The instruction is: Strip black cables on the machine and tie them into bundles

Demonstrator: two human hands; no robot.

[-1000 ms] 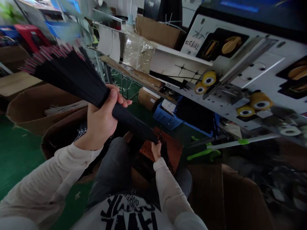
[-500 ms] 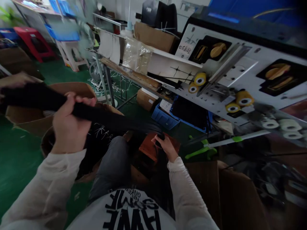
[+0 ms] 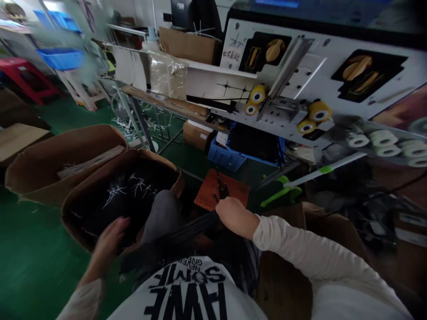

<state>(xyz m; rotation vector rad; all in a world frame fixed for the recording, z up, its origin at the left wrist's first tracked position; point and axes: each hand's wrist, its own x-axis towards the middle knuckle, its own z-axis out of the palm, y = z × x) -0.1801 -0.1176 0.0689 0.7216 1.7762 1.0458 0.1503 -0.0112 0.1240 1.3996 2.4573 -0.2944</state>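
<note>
Only one of the two hands grips the black bundle (image 3: 200, 223) now: the left hand (image 3: 110, 235) has let go of its middle and dropped toward the lower left of the frame. It is blurred, its fingers extended and apparently holding nothing. The right hand (image 3: 235, 215) has its fingers wrapped round one end of the strands, at the centre of the frame, with a few dark tips poking out above the fist, in front of a reddish-brown block (image 3: 203, 195). What was a taut length half a second ago now sags across the lap, so the bundle is controlled from one end alone; its far end is too blurred to trace.

Near the left hand stands a carton (image 3: 178, 178) filled with dark material and white ties (image 3: 138, 184); the person's thigh (image 3: 163, 218) comes up between it and the right hand. Behind it, a second carton (image 3: 66, 142) holds pale strands (image 3: 90, 162). A green-footed stand (image 3: 282, 191) and another carton (image 3: 283, 275) crowd the right side. Above, a bench (image 3: 150, 98) and a machine panel (image 3: 276, 129) with yellow rollers (image 3: 257, 94) hem in the upper frame.
</note>
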